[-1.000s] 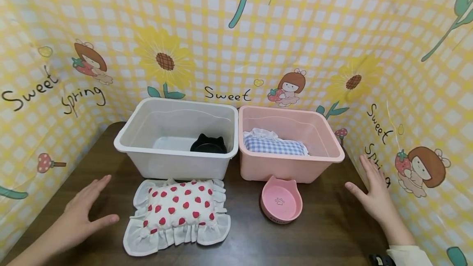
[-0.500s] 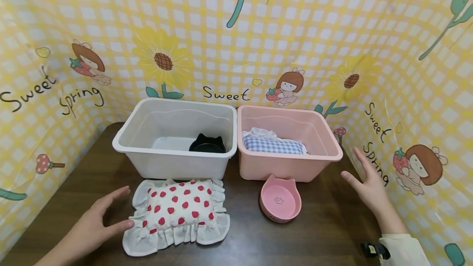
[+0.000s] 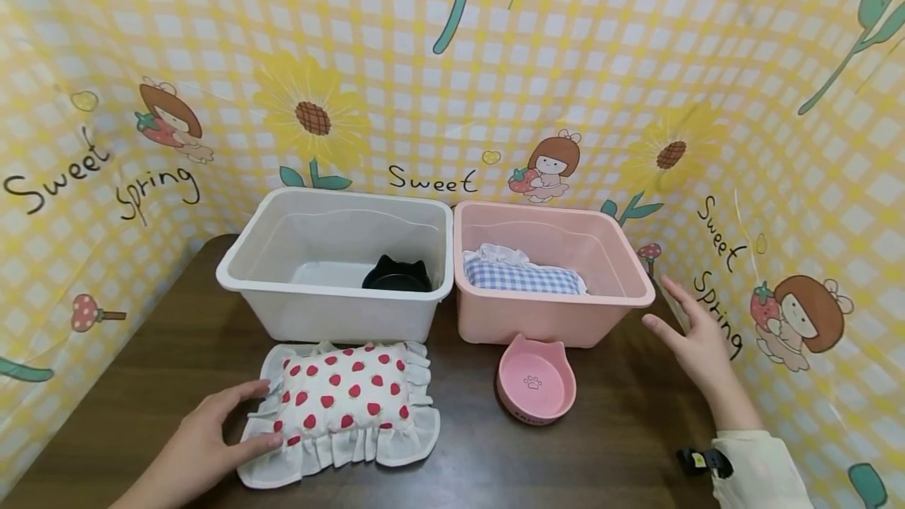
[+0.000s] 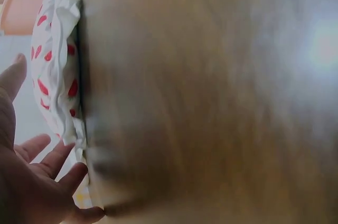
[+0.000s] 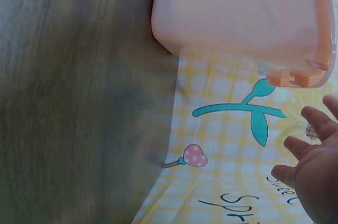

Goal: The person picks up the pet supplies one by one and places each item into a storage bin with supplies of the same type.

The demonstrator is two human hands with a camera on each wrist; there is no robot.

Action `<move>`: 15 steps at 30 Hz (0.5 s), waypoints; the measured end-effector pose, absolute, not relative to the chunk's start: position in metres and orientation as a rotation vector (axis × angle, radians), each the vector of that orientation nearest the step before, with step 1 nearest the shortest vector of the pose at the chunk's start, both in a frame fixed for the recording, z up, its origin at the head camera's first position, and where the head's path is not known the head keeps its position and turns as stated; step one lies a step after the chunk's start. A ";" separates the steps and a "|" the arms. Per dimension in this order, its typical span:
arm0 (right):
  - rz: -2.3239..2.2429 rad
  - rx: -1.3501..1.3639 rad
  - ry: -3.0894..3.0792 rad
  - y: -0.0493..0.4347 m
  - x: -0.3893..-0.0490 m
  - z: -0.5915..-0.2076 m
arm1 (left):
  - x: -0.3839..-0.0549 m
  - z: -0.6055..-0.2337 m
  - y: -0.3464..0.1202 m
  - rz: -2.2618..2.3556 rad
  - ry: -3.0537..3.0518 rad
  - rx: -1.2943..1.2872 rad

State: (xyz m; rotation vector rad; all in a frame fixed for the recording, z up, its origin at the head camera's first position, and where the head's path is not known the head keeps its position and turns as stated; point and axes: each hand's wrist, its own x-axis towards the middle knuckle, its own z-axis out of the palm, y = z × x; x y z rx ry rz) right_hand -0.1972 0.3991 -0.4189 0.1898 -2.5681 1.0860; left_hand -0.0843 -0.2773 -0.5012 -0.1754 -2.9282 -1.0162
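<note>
A white ruffled pillow with red strawberries (image 3: 342, 391) lies on the dark wooden table in front of the white bin (image 3: 332, 313). My left hand (image 3: 201, 438) is at its left edge, thumb and fingers spread, with the fingertips over the ruffle. In the left wrist view the fingers (image 4: 55, 160) reach beside the pillow's side (image 4: 58, 71). My right hand (image 3: 700, 344) holds nothing; its fingers are extended near the right end of the pink bin (image 3: 544, 320). A pink cat-eared bowl (image 3: 536, 383) with a paw print stands before the pink bin.
Inside the white bin sits a black cat-eared bowl (image 3: 397, 275). The pink bin contains a blue checked pillow (image 3: 523, 276) with a white ruffle. Both bins stand side by side against a yellow checked cloth (image 3: 438, 100) that also rises at the left and right.
My left hand has moved right, from beside the strawberry pillow to its left ruffle. My right hand has shifted slightly left, toward the pink bin. The pillows, bowls and bins keep their places.
</note>
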 end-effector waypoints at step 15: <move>1.129 0.148 -2.465 0.390 -0.211 -0.426 | -0.085 -0.504 -0.255 -0.971 -2.888 -0.096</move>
